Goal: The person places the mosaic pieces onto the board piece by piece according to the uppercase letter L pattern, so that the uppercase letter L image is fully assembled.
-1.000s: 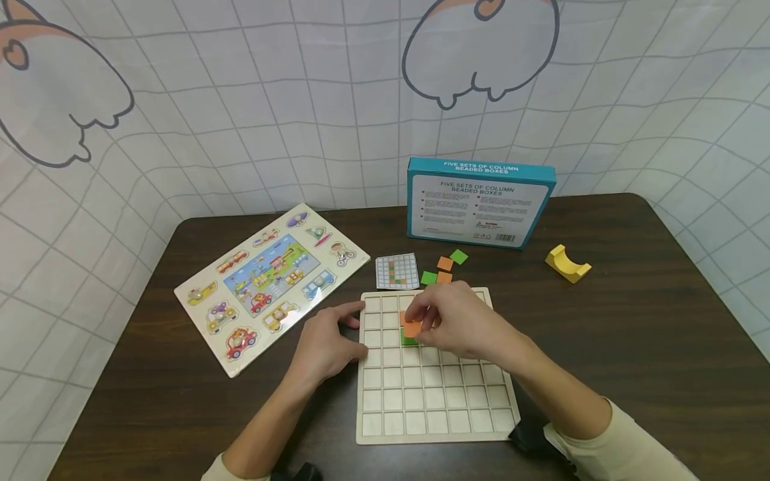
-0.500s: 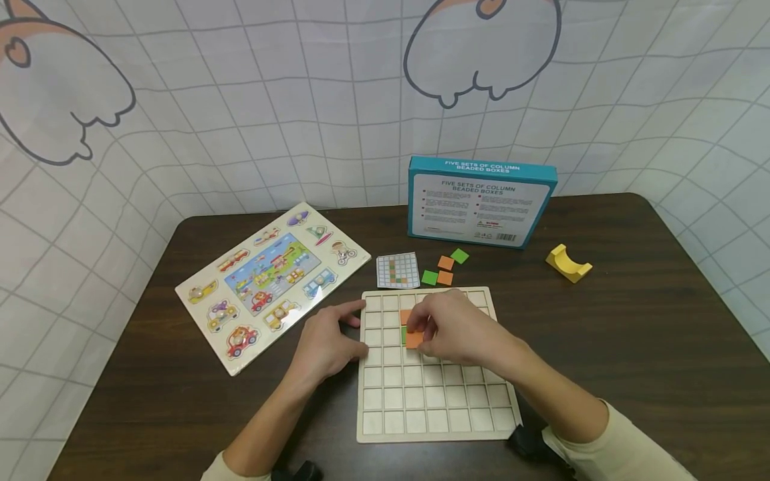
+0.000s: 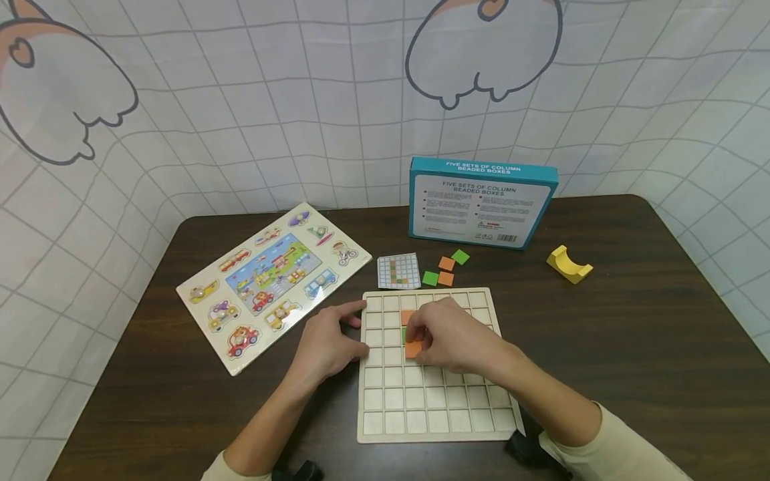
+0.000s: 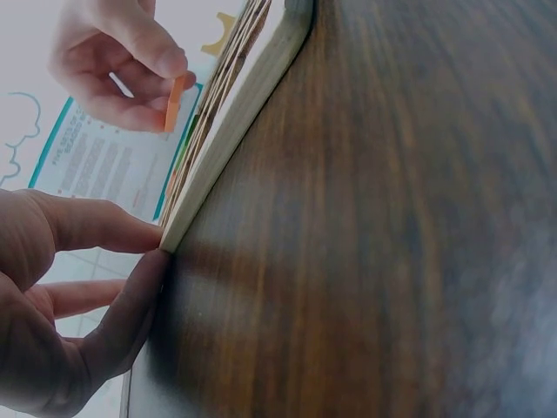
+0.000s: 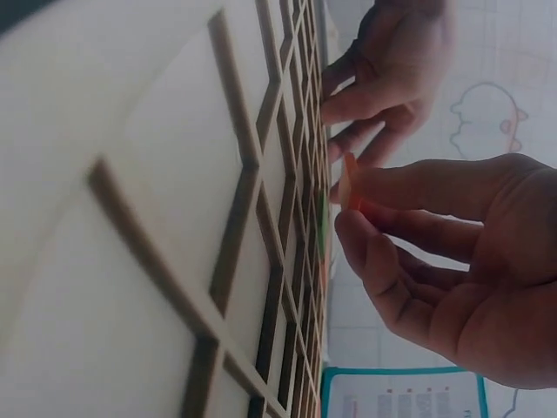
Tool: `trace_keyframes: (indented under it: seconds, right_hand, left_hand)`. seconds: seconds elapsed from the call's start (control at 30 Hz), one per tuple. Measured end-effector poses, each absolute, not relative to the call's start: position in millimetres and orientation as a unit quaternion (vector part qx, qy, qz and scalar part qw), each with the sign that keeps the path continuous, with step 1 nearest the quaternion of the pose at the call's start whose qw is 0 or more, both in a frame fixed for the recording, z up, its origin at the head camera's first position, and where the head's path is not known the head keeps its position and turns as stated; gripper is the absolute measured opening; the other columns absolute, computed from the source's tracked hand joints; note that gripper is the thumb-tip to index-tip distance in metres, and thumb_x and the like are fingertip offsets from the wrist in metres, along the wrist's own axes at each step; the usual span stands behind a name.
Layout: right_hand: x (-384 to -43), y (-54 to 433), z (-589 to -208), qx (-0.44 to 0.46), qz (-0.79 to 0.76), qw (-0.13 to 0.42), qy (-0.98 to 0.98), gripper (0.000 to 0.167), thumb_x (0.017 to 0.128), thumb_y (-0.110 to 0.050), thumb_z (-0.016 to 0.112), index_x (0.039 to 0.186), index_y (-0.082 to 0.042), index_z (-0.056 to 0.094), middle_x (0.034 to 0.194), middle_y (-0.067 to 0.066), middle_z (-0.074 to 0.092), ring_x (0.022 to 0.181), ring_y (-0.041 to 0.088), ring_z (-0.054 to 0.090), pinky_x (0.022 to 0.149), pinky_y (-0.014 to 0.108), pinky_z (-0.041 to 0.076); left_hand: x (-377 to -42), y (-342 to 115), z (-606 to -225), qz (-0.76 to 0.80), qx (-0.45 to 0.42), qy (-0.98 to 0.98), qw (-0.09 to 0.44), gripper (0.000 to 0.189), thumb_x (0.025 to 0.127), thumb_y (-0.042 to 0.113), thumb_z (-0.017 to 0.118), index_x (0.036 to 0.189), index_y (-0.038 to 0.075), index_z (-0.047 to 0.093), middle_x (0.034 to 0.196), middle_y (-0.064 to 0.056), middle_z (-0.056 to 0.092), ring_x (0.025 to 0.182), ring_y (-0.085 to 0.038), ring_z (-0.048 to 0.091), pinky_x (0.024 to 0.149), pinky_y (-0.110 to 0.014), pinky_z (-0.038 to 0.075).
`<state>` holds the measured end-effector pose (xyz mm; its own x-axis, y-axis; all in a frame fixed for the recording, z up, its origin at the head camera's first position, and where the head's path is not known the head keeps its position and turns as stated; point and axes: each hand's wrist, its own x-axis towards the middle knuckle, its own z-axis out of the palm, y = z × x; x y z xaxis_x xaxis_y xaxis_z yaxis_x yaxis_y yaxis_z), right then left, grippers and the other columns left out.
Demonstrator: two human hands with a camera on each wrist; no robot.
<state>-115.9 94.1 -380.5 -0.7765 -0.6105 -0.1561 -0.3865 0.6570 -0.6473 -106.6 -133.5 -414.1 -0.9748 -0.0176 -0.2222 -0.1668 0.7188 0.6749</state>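
Observation:
My right hand (image 3: 454, 334) pinches an orange square tile (image 3: 412, 350) between thumb and fingertips. In the left wrist view this tile (image 4: 173, 106) stands on edge in the grip, apart from the board. Under it lies a pale wooden grid board (image 3: 394, 399) with square cells. Another orange tile (image 3: 406, 316) sits in a top-row cell, and a green tile (image 3: 405, 335) below it is partly hidden by my fingers. My left hand (image 3: 325, 346) rests its spread thumb and index finger against the board's left edge.
Behind the board lie a printed pattern card (image 3: 399, 271) and several loose tiles, including a green one (image 3: 430, 278). A vehicle picture puzzle (image 3: 240, 364) lies left. A teal-edged box (image 3: 481, 207) stands at the back, with a yellow arched block (image 3: 568, 265) right of it.
My right hand has carried the orange tile a little toward me, from over the green tile to the cell below it. My left hand has stayed at the board's edge.

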Motion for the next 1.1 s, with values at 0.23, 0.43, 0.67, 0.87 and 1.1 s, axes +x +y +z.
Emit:
trace_keyframes:
  seconds: [0.23, 0.43, 0.67, 0.87, 1.1]
  right_hand:
    - [-113.8, 90.9, -382.9, -0.290, -0.291, 0.176, 0.895, 0.016, 0.077, 0.003, 0.081, 0.088, -0.008, 0.076, 0.076, -0.002, 0.066, 0.069, 0.009, 0.055, 0.064, 0.024, 0.048]
    - [-112.4, 88.4, -385.7, -0.297, -0.286, 0.178, 0.894, 0.019, 0.075, 0.006, 0.078, 0.089, -0.006, 0.077, 0.077, 0.000, 0.067, 0.070, 0.010, 0.055, 0.065, 0.025, 0.048]
    - [-113.5, 87.8, -388.2, -0.302, -0.281, 0.172, 0.895, 0.018, 0.074, 0.006, 0.078, 0.088, -0.006, 0.077, 0.076, 0.000, 0.066, 0.069, 0.010, 0.055, 0.064, 0.025, 0.048]
    - [-114.0, 87.9, -389.2, -0.303, -0.287, 0.169, 0.893, 0.018, 0.074, 0.007, 0.078, 0.087, -0.006, 0.076, 0.076, 0.000, 0.066, 0.069, 0.010, 0.055, 0.063, 0.024, 0.048]
    - [-114.5, 88.3, -389.7, -0.301, -0.294, 0.166, 0.892, 0.019, 0.074, 0.008, 0.077, 0.088, -0.006, 0.076, 0.077, 0.000, 0.067, 0.068, 0.009, 0.055, 0.064, 0.023, 0.049]
  left_hand:
    - [-106.2, -134.0, -414.1, 0.370, -0.047, 0.923, 0.097, 0.078, 0.065, 0.004, 0.085, 0.139, 0.020, 0.068, 0.100, 0.002, 0.070, 0.094, -0.022, 0.057, 0.069, -0.030, 0.045]
    - [-106.5, -133.8, -414.6, 0.370, -0.046, 0.923, 0.097, 0.078, 0.065, 0.004, 0.085, 0.139, 0.020, 0.068, 0.100, 0.002, 0.070, 0.094, -0.022, 0.058, 0.071, -0.030, 0.045]
    - [-106.3, -133.9, -415.1, 0.368, -0.045, 0.923, 0.098, 0.078, 0.065, 0.004, 0.085, 0.139, 0.020, 0.068, 0.100, 0.002, 0.070, 0.095, -0.022, 0.058, 0.072, -0.030, 0.045]
    - [-106.3, -134.0, -414.8, 0.367, -0.044, 0.924, 0.096, 0.078, 0.064, 0.004, 0.085, 0.139, 0.020, 0.068, 0.100, 0.002, 0.070, 0.094, -0.022, 0.058, 0.072, -0.030, 0.045]
    - [-106.5, -134.2, -415.3, 0.370, -0.044, 0.923, 0.097, 0.077, 0.065, 0.003, 0.086, 0.139, 0.019, 0.069, 0.100, 0.001, 0.070, 0.094, -0.022, 0.058, 0.071, -0.030, 0.045]
